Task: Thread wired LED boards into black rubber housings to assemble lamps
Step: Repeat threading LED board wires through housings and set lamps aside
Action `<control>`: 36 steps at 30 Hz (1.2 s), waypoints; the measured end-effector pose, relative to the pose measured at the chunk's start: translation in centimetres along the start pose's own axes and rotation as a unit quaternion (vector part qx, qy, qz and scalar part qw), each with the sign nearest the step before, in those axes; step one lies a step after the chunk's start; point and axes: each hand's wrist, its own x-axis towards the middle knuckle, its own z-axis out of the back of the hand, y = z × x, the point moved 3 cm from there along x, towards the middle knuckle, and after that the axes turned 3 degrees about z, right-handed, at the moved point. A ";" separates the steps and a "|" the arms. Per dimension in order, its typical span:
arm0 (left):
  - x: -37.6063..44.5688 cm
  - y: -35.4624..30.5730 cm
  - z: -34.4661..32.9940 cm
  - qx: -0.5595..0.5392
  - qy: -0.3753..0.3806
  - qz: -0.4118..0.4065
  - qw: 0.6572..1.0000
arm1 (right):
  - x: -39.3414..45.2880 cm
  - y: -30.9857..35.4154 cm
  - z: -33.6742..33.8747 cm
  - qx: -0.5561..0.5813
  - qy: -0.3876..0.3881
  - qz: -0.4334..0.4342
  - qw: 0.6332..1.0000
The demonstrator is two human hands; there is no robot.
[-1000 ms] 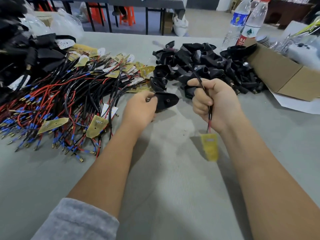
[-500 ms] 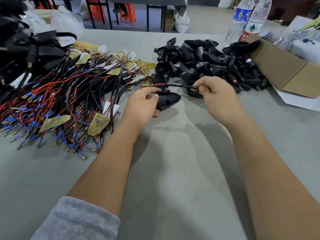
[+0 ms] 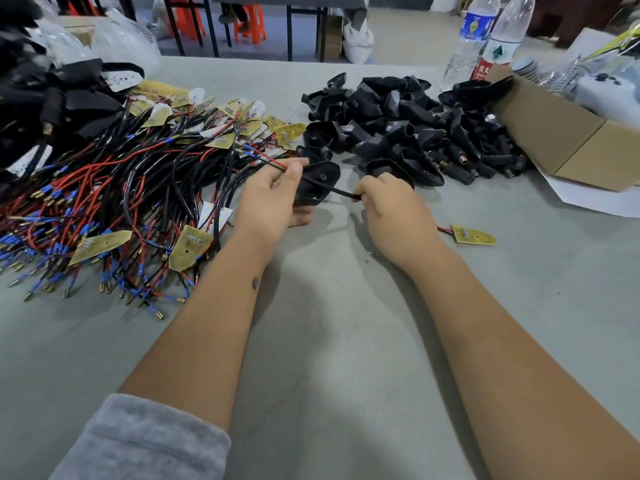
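My left hand (image 3: 273,199) holds a black rubber housing (image 3: 317,183) and pinches the red and black wire ends with blue connectors near its top. My right hand (image 3: 389,206) grips the black-sleeved cable (image 3: 337,192) just right of the housing. The cable runs under my right hand to a yellow LED board (image 3: 472,234) lying flat on the table at the right. Whether the wire passes through the housing or only across it, I cannot tell.
A heap of wired LED boards (image 3: 114,188) covers the left of the grey table (image 3: 329,341). A pile of black housings (image 3: 415,133) lies behind my hands. A cardboard box (image 3: 568,140) and two water bottles (image 3: 485,39) stand at the back right.
The wire ends moved left across the housing into my left fingers. My right hand dropped lower and closer to the housing. The yellow board now lies on the table right of my right wrist.
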 end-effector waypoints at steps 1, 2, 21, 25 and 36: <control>0.0 0.0 0.1 -0.004 -0.002 -0.002 1.000 | 0.0 0.1 -0.1 0.013 0.001 0.002 1.000; -0.1 0.0 0.2 -0.009 -0.003 -0.002 1.000 | 0.0 0.1 -0.1 0.025 0.003 0.004 1.000; -0.9 -0.7 -0.7 0.002 0.042 -0.068 0.997 | 0.0 2.2 1.0 0.066 -0.116 0.046 0.990; -0.9 -0.7 -0.7 0.004 0.062 -0.082 0.995 | -0.1 3.9 0.5 0.041 -0.121 0.085 0.988; -1.0 -0.4 -1.1 0.016 0.134 -0.045 0.990 | 0.2 3.0 0.3 0.091 -0.102 0.059 0.989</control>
